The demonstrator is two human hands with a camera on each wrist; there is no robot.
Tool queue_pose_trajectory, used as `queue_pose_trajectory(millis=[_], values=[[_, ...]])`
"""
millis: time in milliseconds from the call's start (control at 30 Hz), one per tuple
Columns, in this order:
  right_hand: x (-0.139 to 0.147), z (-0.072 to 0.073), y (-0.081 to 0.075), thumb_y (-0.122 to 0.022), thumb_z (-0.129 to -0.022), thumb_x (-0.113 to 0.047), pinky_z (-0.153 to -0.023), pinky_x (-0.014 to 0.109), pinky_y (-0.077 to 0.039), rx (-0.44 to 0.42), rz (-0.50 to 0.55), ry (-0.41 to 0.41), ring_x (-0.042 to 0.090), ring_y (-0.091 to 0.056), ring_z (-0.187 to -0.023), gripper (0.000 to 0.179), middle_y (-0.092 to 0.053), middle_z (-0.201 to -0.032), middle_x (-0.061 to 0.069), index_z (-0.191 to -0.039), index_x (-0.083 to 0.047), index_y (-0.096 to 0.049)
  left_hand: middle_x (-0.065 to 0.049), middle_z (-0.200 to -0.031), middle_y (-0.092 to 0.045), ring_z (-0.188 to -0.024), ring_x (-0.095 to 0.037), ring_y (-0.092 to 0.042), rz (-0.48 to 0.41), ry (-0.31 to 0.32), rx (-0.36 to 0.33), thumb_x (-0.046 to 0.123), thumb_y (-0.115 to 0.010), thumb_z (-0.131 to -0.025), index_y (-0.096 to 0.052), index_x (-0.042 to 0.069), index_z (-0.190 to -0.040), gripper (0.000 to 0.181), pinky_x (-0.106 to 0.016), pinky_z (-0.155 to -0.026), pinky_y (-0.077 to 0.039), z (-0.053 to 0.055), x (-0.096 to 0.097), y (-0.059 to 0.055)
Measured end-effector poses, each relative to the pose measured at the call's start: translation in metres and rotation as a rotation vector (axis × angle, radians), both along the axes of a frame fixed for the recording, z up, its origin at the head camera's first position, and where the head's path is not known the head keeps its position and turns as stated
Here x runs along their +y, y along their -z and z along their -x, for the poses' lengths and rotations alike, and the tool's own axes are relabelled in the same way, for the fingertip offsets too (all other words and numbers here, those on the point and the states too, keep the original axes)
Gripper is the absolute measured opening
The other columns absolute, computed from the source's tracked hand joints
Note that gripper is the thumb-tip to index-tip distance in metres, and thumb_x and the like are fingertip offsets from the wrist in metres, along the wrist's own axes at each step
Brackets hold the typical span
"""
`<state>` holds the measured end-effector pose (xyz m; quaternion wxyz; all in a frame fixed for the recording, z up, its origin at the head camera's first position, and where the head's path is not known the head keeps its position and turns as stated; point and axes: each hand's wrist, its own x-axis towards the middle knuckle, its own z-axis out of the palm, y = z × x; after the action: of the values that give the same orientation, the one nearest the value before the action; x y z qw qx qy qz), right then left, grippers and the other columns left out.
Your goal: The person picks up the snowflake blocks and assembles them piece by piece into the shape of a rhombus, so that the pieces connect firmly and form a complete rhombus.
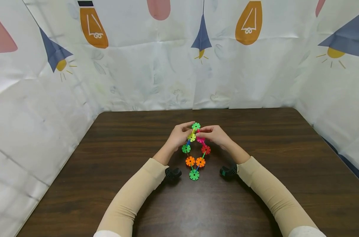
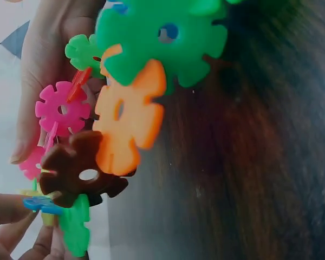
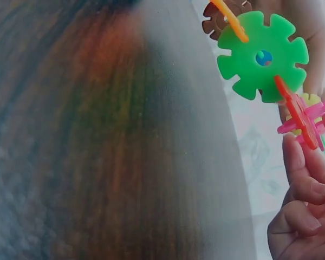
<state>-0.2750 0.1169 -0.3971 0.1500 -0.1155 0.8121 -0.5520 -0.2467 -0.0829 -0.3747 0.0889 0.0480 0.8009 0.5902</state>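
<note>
A loop of notched plastic discs, joined edge to edge in several colours, hangs between both hands above the table. My left hand pinches the loop's upper left near the yellow disc. On the upper right, my right hand pinches near the pink disc. One green disc tops the loop between the fingertips, and another green disc forms its lowest point. Two orange discs sit just above that. The left wrist view shows a brown disc; in the right wrist view a red disc slots into a pink one.
The dark wood-grain table spreads beneath the hands. A white patterned curtain encloses its back and sides. Black wrist devices are strapped at both cuffs.
</note>
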Motion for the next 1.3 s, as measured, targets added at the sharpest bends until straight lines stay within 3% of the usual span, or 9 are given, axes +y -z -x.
queue_pose_trajectory(millis=[100, 200, 733, 1000, 1067, 1167, 1233, 1300], values=[[-0.0002, -0.0003, -0.0009, -0.079, -0.093, -0.034, -0.079, 0.036, -0.048, 0.0, -0.004, 0.002, 0.026, -0.058, -0.093, 0.045, -0.072, -0.113, 0.009, -0.125, -0.003, -0.073, -0.018, -0.118, -0.067, -0.045, -0.011, -0.038, 0.077, 0.012, 0.102, 0.005, -0.055, -0.104, -0.058, 0.01, -0.147, 0.043, -0.024, -0.047, -0.037, -0.0008, 0.001, 0.0013], [-0.0005, 0.0001, -0.0015, -0.079, -0.092, -0.034, -0.078, 0.035, -0.049, -0.005, -0.009, 0.01, 0.026, -0.058, -0.092, 0.044, -0.073, -0.111, 0.009, -0.124, -0.003, -0.073, -0.018, -0.115, -0.069, -0.046, -0.011, -0.04, 0.142, 0.004, 0.16, 0.004, -0.057, -0.103, -0.06, 0.009, -0.144, 0.042, -0.023, -0.046, -0.037, -0.0014, 0.0028, 0.0012], [-0.0036, 0.0009, -0.0018, -0.08, -0.092, -0.03, -0.072, 0.032, -0.047, 0.017, -0.018, -0.001, 0.023, -0.057, -0.085, 0.037, -0.074, -0.105, 0.008, -0.116, -0.002, -0.077, -0.014, -0.102, -0.072, -0.044, -0.01, -0.036, 0.252, 0.005, 0.199, 0.0, -0.056, -0.101, -0.061, 0.005, -0.142, 0.042, -0.023, -0.046, -0.032, -0.0026, 0.0049, -0.0016], [-0.0048, 0.001, -0.0016, -0.079, -0.093, -0.029, -0.074, 0.033, -0.046, 0.004, -0.018, -0.013, 0.023, -0.057, -0.088, 0.035, -0.075, -0.106, 0.008, -0.114, -0.002, -0.078, -0.011, -0.095, -0.07, -0.044, -0.009, -0.032, 0.257, 0.023, 0.199, -0.002, -0.055, -0.099, -0.061, 0.003, -0.142, 0.044, -0.022, -0.046, -0.03, -0.0039, 0.0032, 0.0004], [-0.0037, 0.0015, -0.0025, -0.078, -0.093, -0.032, -0.077, 0.035, -0.046, -0.004, -0.021, -0.012, 0.023, -0.056, -0.092, 0.038, -0.073, -0.112, 0.008, -0.118, -0.003, -0.077, -0.011, -0.098, -0.07, -0.045, -0.01, -0.033, 0.239, 0.027, 0.191, -0.001, -0.055, -0.099, -0.061, 0.004, -0.143, 0.044, -0.023, -0.047, -0.032, -0.0034, 0.0024, -0.0007], [-0.0006, 0.0022, -0.0034, -0.077, -0.094, -0.035, -0.084, 0.038, -0.047, -0.028, -0.018, -0.009, 0.024, -0.056, -0.098, 0.042, -0.071, -0.119, 0.009, -0.122, -0.003, -0.074, -0.014, -0.108, -0.068, -0.057, -0.012, -0.048, 0.146, 0.054, 0.117, 0.0, -0.055, -0.101, -0.055, 0.005, -0.148, 0.047, -0.026, -0.056, -0.047, -0.0022, 0.0004, -0.0009], [0.0017, 0.0023, -0.004, -0.076, -0.095, -0.034, -0.088, 0.041, -0.047, -0.049, -0.01, -0.01, 0.025, -0.056, -0.102, 0.044, -0.069, -0.121, 0.011, -0.125, -0.002, -0.073, -0.017, -0.118, -0.067, -0.074, -0.016, -0.059, 0.057, 0.067, 0.034, 0.001, -0.055, -0.103, -0.05, 0.008, -0.152, 0.05, -0.033, -0.071, -0.057, -0.0018, -0.0013, -0.0004], [0.0038, 0.0028, -0.0044, -0.075, -0.096, -0.034, -0.091, 0.043, -0.047, -0.062, -0.007, -0.011, 0.026, -0.057, -0.104, 0.045, -0.069, -0.123, 0.012, -0.127, -0.002, -0.071, -0.019, -0.128, -0.064, -0.096, -0.022, -0.064, -0.024, 0.071, -0.053, 0.003, -0.056, -0.104, -0.045, 0.011, -0.156, 0.054, -0.044, -0.087, -0.058, -0.0016, -0.0039, 0.001]])
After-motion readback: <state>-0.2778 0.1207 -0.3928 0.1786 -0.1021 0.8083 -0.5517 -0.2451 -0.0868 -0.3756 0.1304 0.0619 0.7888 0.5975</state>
